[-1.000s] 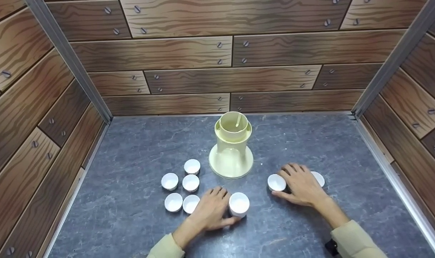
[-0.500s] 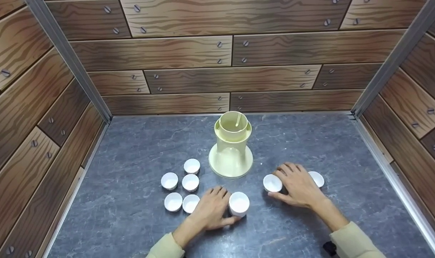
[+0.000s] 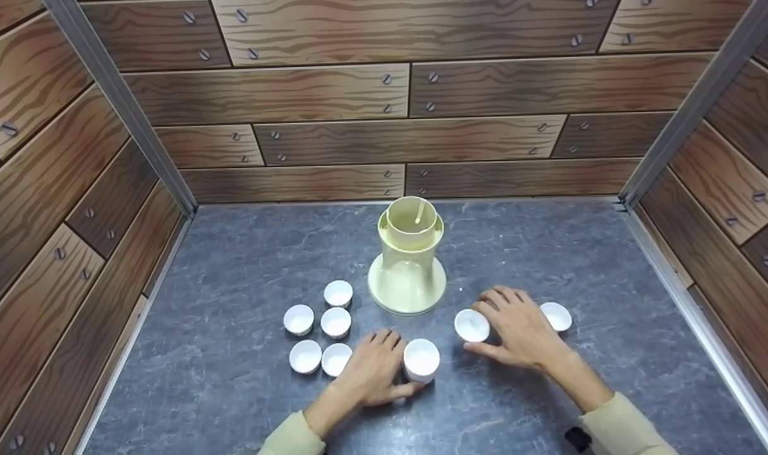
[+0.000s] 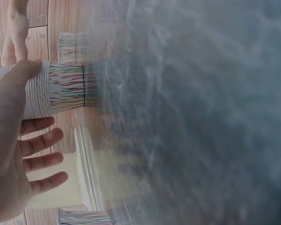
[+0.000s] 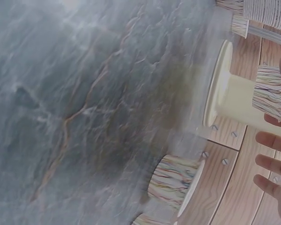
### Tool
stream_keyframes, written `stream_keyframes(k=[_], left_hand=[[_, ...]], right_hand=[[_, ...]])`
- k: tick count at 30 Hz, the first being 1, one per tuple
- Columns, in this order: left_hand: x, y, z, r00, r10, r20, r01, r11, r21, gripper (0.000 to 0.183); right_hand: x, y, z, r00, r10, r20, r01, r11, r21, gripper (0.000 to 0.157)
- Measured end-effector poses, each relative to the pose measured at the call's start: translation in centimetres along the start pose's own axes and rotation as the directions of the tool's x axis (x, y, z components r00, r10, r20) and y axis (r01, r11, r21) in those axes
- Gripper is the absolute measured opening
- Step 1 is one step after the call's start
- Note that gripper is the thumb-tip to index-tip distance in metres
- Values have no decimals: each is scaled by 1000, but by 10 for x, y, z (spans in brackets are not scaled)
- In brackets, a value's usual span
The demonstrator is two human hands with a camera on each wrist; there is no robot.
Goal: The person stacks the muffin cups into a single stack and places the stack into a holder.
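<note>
My left hand (image 3: pixel 374 370) holds a stack of white paper cups (image 3: pixel 421 359) upright, thumb on the near side. In the left wrist view the stacked cups (image 4: pixel 68 86) show many rims above a wall of coloured wavy lines, while the other fingers spread loosely. To the right, my right hand (image 3: pixel 516 328) pinches a single paper cup (image 3: pixel 472 325) between thumb and forefinger; the right wrist view shows this striped cup (image 5: pixel 270 91) raised off the tabletop. A paper cup (image 3: pixel 555 316) stands just right of that hand, and several white paper cups (image 3: pixel 337 322) are grouped left of the left hand.
A pale yellow stand (image 3: pixel 408 287) with a round base and an open cylinder on top rises behind the hands. Wood-patterned panels (image 3: pixel 333 142) enclose the grey marbled tabletop (image 3: pixel 244 265) at the back and both sides.
My right hand has moved left with its cup, towards the stack, and the cup at far right shows more fully. The left hand and its stack stay in place.
</note>
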State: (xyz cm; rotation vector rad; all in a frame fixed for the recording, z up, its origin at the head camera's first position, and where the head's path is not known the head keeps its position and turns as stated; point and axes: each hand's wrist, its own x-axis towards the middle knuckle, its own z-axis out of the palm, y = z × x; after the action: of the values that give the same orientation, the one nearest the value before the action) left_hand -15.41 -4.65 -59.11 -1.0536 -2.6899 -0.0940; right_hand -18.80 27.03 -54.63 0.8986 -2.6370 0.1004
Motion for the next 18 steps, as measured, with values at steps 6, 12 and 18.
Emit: stream_keyframes(k=[6,12,18], left_hand=[[-1,1,0,1000,-11,-10,11,1000,-7,69],[-1,2,1,1000,-13,-14,13,1000,-2,69],[0,1,1,1000,-12,-12,12,1000,6,70]], right_hand=[[1,-7,-5,1000,-7,-12,7,999,34,68],[3,-13,-10,999,-24,-33,26,999,41,69],[6,-18,-16,999,-25,-37,27,998,48,73]])
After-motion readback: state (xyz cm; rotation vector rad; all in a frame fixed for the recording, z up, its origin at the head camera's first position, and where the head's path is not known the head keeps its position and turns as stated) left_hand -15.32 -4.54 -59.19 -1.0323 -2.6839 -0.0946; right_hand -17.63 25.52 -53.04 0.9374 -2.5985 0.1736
